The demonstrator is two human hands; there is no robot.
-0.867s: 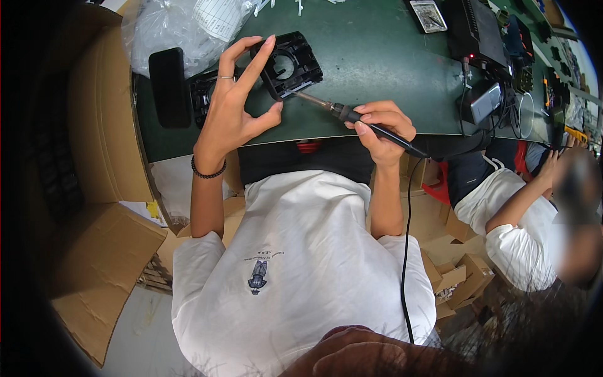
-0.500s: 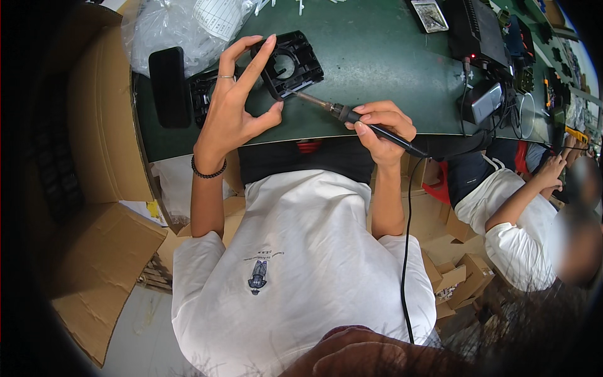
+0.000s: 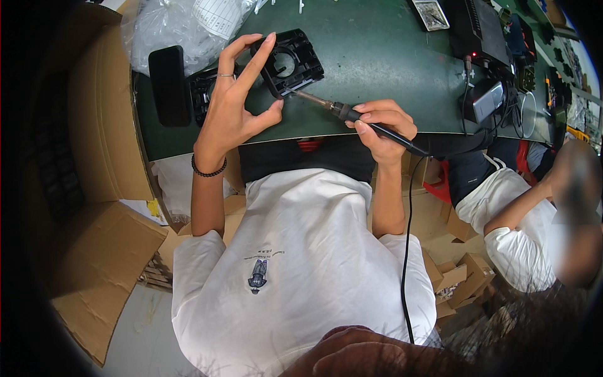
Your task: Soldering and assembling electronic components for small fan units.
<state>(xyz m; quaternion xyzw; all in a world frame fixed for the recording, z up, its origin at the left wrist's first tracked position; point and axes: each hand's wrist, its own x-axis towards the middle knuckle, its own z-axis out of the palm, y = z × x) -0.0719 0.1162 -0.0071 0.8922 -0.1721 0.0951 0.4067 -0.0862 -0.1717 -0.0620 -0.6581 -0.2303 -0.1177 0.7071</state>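
A square black plastic housing point(image 3: 304, 63) with a round opening lies tilted on the green tabletop. My left hand point(image 3: 235, 107) grips its left side, the fingers on the far edge and the thumb at the near corner. In my right hand point(image 3: 386, 129) is a soldering iron point(image 3: 342, 112), held like a pen. Its metal tip touches or nearly touches a light strip along the housing's near edge; which of these I cannot tell. Behind my left hand sits another black plastic part point(image 3: 200, 94), partly hidden.
Left of the parts lies a black phone point(image 3: 168, 85), below a clear plastic bag point(image 3: 169, 31). At the back right stand a black power unit point(image 3: 477, 38) and a small tray point(image 3: 431, 14). The iron's cord point(image 3: 407, 251) hangs beside my right arm. A co-worker point(image 3: 509, 220) sits at the right.
My hands, the iron and the housing stay almost still. At the right, the co-worker's arm has lifted toward the head.
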